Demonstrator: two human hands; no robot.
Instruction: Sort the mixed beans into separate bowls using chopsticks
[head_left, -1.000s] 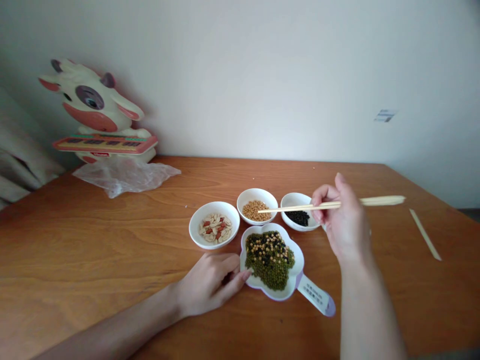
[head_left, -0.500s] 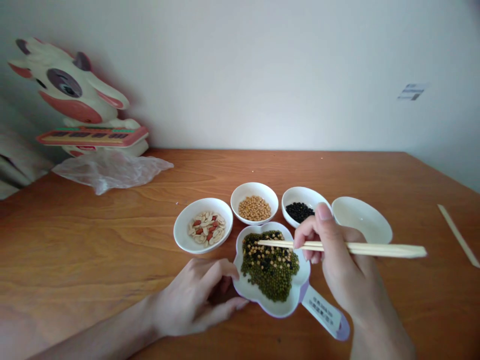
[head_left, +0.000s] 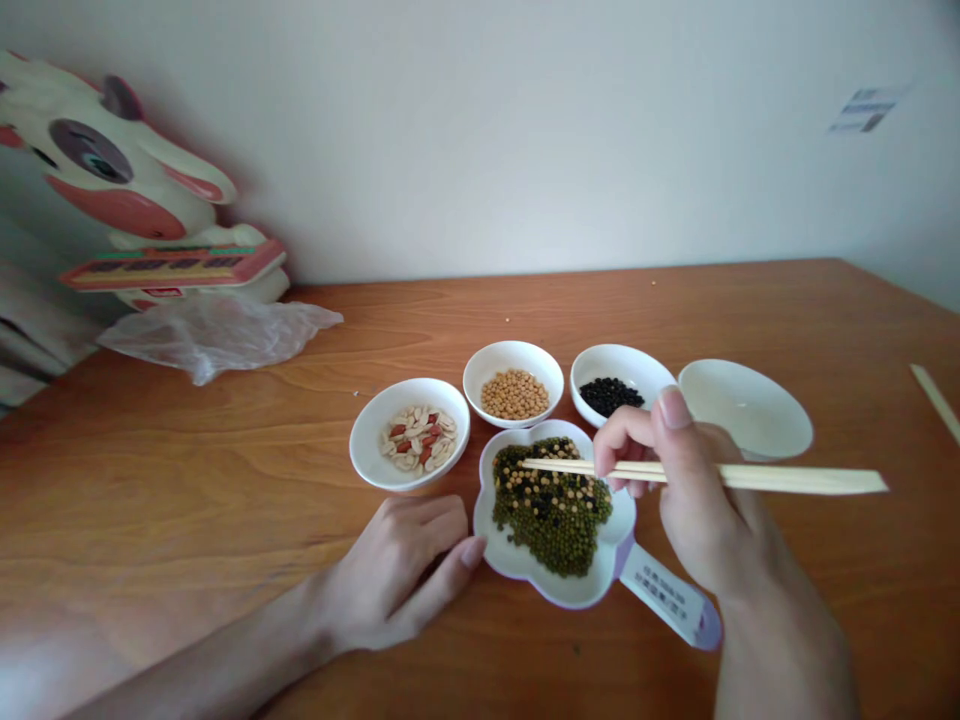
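My right hand (head_left: 694, 485) is closed on a pair of wooden chopsticks (head_left: 787, 479), their tips lying over the flower-shaped white dish (head_left: 517, 558) heaped with mixed green, yellow and black beans (head_left: 555, 505). My left hand (head_left: 397, 575) rests on the table with curled fingers, thumb tip touching the dish's left rim. Behind the dish stand three small white bowls: peanuts (head_left: 410, 445), yellow beans (head_left: 514, 383) and black beans (head_left: 616, 385). An empty white saucer (head_left: 746, 408) sits to their right.
A cow-shaped toy (head_left: 127, 215) and crumpled clear plastic (head_left: 214, 330) sit at the back left by the wall. A labelled lilac handle (head_left: 671, 600) sticks out from the dish. A loose wooden stick (head_left: 936, 400) lies at the right on the wooden table (head_left: 187, 480).
My right hand brought the chopsticks from above the yellow and black bean bowls down over the mixed-bean dish. The view shifted, revealing the empty saucer. My left hand stayed by the dish.
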